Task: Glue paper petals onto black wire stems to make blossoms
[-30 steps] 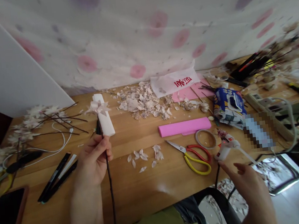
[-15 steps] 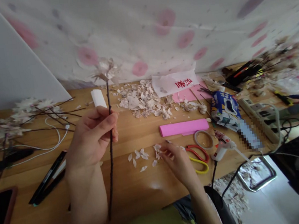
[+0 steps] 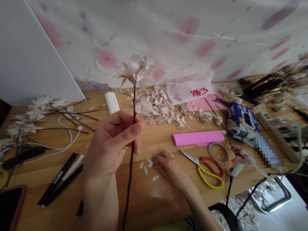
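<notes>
My left hand [image 3: 102,151] is raised over the table, thumb and fingers pinching a thin dark twig [image 3: 131,162]. The twig slants upward, and a pale, translucent artificial flower [image 3: 135,71] sits at its top. My right hand [image 3: 171,169] is low on the tabletop, fingers bent downward and drawn together at a few loose whitish petals [image 3: 146,171]. Its fingertips cover part of them; whether a petal is pinched there is hidden. Scissors [image 3: 204,167] with red and yellow handles lie slightly open to its right, beside a roll of tape [image 3: 218,152].
A heap of dry petals [image 3: 158,107] lies behind a pink paper roll [image 3: 198,138]. Finished flower stems [image 3: 45,113], a white cable and black pens [image 3: 58,178] are on the left. To the right are a glue gun [image 3: 239,161], a wipes pack [image 3: 240,118] and a power strip [image 3: 278,134].
The view has shifted, so the table's things appear further right. My right hand has moved left over the loose petals, uncovering the scissors. My left hand still holds the twig.
</notes>
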Available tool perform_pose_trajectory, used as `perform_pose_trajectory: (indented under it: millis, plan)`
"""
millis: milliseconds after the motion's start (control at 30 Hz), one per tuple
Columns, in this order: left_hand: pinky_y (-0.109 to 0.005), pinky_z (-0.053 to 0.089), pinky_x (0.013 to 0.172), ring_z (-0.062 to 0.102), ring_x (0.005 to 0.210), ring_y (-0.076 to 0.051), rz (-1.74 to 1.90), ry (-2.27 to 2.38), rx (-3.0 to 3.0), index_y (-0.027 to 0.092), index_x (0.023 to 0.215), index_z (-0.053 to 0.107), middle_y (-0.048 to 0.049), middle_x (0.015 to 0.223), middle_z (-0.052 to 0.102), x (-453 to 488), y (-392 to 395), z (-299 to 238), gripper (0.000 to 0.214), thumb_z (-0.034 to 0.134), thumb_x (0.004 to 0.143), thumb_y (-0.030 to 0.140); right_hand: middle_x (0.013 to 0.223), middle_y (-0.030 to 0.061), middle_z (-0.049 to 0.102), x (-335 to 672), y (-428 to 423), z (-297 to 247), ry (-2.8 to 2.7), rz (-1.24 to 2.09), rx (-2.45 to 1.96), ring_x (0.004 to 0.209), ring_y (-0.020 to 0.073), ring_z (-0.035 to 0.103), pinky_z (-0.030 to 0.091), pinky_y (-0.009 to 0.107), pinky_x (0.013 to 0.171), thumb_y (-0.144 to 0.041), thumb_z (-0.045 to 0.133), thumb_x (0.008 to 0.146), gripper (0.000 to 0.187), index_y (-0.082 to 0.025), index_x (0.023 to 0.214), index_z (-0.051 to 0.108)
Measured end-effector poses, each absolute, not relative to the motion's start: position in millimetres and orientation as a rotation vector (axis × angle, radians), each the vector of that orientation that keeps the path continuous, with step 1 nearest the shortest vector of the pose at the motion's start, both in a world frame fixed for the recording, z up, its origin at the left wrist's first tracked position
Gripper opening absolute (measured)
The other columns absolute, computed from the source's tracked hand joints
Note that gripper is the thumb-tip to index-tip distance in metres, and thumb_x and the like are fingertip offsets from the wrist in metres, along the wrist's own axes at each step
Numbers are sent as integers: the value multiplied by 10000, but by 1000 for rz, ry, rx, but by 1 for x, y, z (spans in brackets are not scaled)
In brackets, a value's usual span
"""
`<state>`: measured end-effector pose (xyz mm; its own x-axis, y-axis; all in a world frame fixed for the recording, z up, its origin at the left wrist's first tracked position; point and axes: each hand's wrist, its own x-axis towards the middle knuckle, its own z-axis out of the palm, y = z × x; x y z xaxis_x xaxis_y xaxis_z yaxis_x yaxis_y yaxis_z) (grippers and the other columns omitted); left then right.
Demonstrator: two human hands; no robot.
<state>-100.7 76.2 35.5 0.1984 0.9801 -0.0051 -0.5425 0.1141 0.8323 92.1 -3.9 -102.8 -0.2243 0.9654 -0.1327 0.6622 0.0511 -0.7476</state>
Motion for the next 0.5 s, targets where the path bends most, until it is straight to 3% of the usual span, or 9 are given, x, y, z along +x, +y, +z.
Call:
perform_pose_trajectory:
  millis: [233,400,500]
  plan:
    - [-154,452,351,569,403,-65,1173,629,805,146,728,732,24,652,659,-100,75,33,138,867,701,156,715,8,622,112,-6,-88,-1588,1078,-1637,651,162,554,417,291,626,-256,605,943,132,-189,835,637]
    - [-121,466,354,562,402,-53,1059,611,705,149,741,718,61,586,623,-86,68,33,257,935,645,247,727,0,664,123,6,-60,-1253,1075,-1482,609,144,625,470,244,534,-471,706,871,302,-199,942,594]
    - [-120,456,321,539,355,-49,991,603,750,149,733,695,78,542,591,-77,62,34,310,941,647,316,757,15,704,127,12,-30,-1141,1045,-1340,620,152,678,513,217,484,-485,778,818,376,-208,1014,617]
